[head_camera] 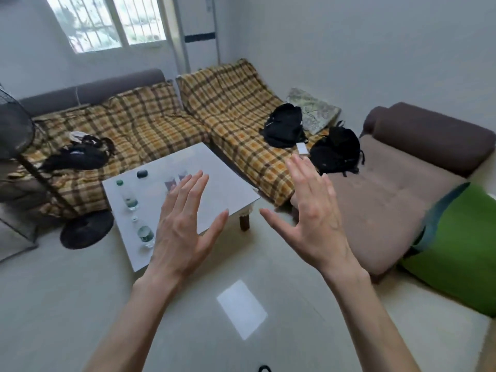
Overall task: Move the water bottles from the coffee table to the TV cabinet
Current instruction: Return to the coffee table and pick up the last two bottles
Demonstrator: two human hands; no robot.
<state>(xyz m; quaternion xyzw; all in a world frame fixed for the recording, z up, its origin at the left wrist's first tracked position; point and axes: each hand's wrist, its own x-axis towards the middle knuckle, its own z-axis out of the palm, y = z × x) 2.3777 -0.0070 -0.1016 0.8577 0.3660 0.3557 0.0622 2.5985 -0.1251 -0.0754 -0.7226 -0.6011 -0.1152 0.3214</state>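
Both hands are raised in front of the camera with fingers spread, holding nothing: the left hand hangs over the near part of the table, the right hand out past its right corner, over the floor.

The two bottles stand on the table's left edge, at about nine o'clock from the left hand. The near bottle is just beside that hand; the far bottle stands further back at roughly ten o'clock, capped in green. Both are clear plastic, upright, with greenish labels, and look only partly filled (the blur makes the level hard to judge).

My worry is the edge. Both bottles sit close to the table's left rim, so a sideways reach could knock one off onto the tiles. Light, part-empty bottles tip easily, and a grip taken high near the cap may let one swing. The TV cabinet is not in view, so the carry means turning around, with a fan base close by the table.
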